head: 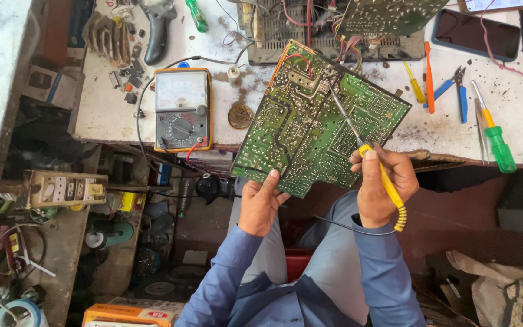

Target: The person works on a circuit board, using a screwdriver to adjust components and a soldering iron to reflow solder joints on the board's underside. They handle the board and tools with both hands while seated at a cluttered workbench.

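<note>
A: What lies on the counter (110,115)?
B: A green circuit board (316,121) rests tilted over its front edge, solder side up, with an orange-cased analogue meter (183,109) just left.
A: And the hands?
B: The left hand (260,203) has its fingers pinching the board's lower edge. The right hand (382,181) has its fingers wrapped around a yellow-handled soldering iron (364,151), tip on the board.

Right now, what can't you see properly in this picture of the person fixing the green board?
- Head view: the green circuit board hides its own other face.
- Left hand: the fingers sit behind the board's lower edge.
- Soldering iron: the tip is too thin to tell if it touches the board.
- Multimeter: its dial is too small to read.
- Second board: cut off by the top edge.
</note>
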